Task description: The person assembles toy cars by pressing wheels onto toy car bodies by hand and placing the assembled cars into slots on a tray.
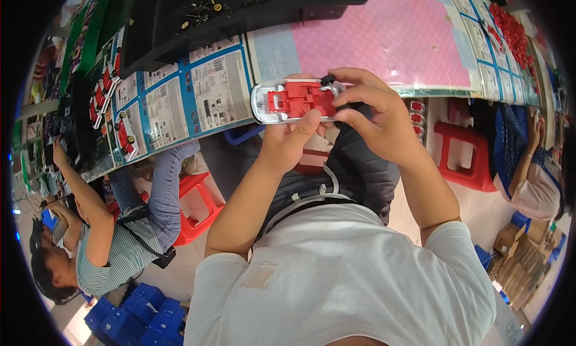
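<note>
the left hand (pixel 288 143) and the right hand (pixel 375 115) hold a toy car chassis (pixel 294 101) between them, in the air just in front of the near edge of the table (pixel 384 43); the chassis lies sideways, a silvery-white shell with a red inner part facing up; the left hand's fingers (pixel 306 123) are closed on its lower side, thumb pressed against the red part; the right hand's fingers (pixel 354 76) are curled over its right end, pinching a small black wheel (pixel 327 80) at the upper corner; the table carries a pink mat, with printed blue-edged packaging cards (pixel 198 97) to the left and a black tray (pixel 240 10) of small dark parts at the far edge; a heap of red parts (pixel 510 31) lies far to the right; below the table stand red stools (pixel 465 154); a co-worker in a striped top (pixel 114 250) sits to the left, another person (pixel 534 178) at the right rim; blue crates (pixel 129 313) sit on the floor.
</note>
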Demonstrator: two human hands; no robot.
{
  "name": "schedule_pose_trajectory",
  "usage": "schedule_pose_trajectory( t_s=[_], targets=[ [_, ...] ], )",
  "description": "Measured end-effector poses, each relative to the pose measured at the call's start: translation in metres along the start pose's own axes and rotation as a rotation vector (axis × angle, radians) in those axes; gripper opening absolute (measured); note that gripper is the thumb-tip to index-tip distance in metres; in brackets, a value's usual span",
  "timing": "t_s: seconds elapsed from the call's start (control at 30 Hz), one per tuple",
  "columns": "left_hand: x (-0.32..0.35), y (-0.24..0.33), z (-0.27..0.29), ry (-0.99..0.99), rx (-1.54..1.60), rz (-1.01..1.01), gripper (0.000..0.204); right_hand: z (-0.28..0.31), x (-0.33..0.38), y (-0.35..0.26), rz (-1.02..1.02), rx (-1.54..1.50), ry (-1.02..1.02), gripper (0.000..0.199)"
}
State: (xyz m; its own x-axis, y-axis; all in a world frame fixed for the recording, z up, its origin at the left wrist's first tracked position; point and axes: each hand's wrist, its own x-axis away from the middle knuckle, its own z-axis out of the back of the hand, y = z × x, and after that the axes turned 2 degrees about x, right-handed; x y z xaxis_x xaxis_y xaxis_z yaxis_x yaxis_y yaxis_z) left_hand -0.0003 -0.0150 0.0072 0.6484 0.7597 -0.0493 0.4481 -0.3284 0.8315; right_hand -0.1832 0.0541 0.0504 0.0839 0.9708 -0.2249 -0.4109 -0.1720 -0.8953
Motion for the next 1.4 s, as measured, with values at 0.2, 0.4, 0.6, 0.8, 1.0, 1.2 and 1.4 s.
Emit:
schedule_pose_trajectory(
  t_s=[0.2,0.4,0.6,0.8,1.0,1.2,1.4],
  targets=[
    [0.015,-0.003,0.008,-0.073,-0.109,0.014,0.052,-0.004,0.003,-0.005,-0.042,0.059,-0.092,0.060],
    [0.031,-0.009,0.013,0.028,-0.006,0.007,0.048,-0.003,-0.017,-0.014,0.137,0.097,-0.018,0.077],
    [0.035,0.003,0.024,0.033,0.026,-0.011,0.048,0.031,-0.164,-0.047,0.097,0.417,0.071,0.025],
    [0.036,0.003,0.027,0.029,0.008,0.004,0.048,0.027,-0.281,0.065,0.582,0.996,-0.273,0.025],
    [0.037,-0.001,0.037,0.053,-0.016,0.019,0.049,0.029,-0.283,0.062,0.662,1.055,-0.275,0.019],
    [0.027,0.005,0.027,0.116,0.062,0.049,0.026,0.034,-0.241,0.012,0.225,0.898,-0.131,0.017],
    [0.028,0.004,0.022,0.064,0.059,0.071,0.022,0.034,-0.223,0.002,0.097,0.686,-0.044,0.014]
  ],
)
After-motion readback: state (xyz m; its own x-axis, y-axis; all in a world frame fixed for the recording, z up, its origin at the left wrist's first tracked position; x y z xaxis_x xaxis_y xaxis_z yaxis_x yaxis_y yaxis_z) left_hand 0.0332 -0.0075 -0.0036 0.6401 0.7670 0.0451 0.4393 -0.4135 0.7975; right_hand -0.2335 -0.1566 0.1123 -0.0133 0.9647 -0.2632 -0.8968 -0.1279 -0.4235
